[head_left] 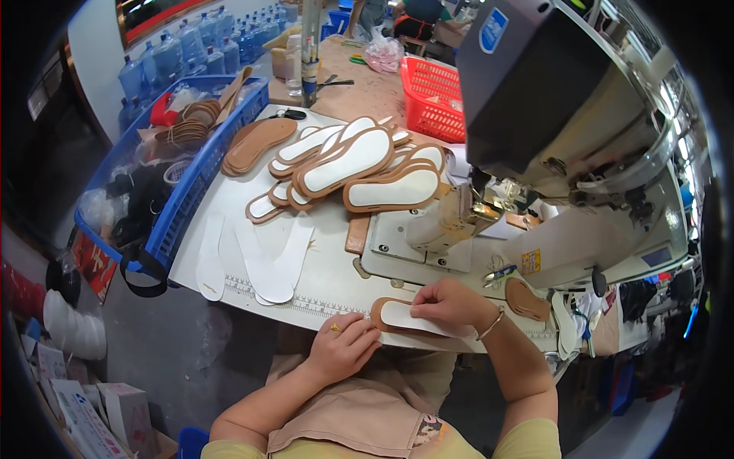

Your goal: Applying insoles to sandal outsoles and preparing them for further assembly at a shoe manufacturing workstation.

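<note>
While both hands work at the near edge of the bench [336,283], at about 6 o'clock, a single insole [405,316] lies flat between them: a white upper layer on a tan base with a brown rim. Right hand [451,304] rests palm-down on the insole's right half, fingers pressed together on the white layer, a thin bracelet on the wrist. Left hand [344,344] sits just beside the insole's heel end, fingertips curled and touching its brown edge; grip there is loosely closed against the rim, a ring visible on one finger. Whether the left fingers pinch the edge or only press it cannot be told.

At 12 o'clock from the hands, a fanned pile of finished insoles [359,164], white with tan borders. At 11 o'clock of that pile, a stack of plain brown soles [256,145]. At 9 o'clock from the hands, several bare white liners [256,260] lie flat on the bench, overlapping. A sewing machine [566,138] fills the 2 o'clock area, its post bed [451,218] standing just beyond the right hand. One brown sole [527,300] lies at 3 o'clock, near the right wrist. Blue crate [191,183] at 10 o'clock holds more brown pieces; red basket [432,96] at 1 o'clock.
</note>
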The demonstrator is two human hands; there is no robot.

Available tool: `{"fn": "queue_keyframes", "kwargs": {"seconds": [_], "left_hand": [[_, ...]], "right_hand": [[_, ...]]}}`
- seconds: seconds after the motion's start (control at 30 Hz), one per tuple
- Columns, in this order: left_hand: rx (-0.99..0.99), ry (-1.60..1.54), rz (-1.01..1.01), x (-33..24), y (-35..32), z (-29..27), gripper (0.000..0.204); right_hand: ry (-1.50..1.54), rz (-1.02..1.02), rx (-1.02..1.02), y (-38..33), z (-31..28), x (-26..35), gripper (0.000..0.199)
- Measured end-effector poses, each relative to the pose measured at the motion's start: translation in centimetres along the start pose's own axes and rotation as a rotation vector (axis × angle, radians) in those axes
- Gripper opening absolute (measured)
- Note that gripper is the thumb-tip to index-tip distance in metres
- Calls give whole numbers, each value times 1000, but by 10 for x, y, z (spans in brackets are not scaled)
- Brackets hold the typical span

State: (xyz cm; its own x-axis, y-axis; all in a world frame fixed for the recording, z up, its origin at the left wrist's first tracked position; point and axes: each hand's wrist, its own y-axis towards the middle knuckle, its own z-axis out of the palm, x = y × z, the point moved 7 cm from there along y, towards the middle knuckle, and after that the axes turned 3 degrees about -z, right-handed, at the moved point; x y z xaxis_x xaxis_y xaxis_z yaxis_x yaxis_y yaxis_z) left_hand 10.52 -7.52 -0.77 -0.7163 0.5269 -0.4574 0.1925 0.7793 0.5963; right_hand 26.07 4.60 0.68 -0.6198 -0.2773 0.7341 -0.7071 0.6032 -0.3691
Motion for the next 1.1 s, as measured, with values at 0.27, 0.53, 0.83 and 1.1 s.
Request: {"fn": "queue_keyframes", "kwargs": {"seconds": [0.27, 0.53, 0.83, 1.1], "left_hand": [[-8, 13, 21, 2, -3, 1, 21], [-32, 31, 15, 2, -2, 1, 28], [42, 72, 3, -1, 0, 0, 43], [245, 267, 14, -12, 4, 14, 67]], "right_hand": [[12, 81, 53, 13, 6, -6, 26], [38, 90, 54, 14, 8, -7, 25], [14, 97, 35, 15, 9, -4, 26], [-185, 107, 100, 8, -12, -13, 34]]}}
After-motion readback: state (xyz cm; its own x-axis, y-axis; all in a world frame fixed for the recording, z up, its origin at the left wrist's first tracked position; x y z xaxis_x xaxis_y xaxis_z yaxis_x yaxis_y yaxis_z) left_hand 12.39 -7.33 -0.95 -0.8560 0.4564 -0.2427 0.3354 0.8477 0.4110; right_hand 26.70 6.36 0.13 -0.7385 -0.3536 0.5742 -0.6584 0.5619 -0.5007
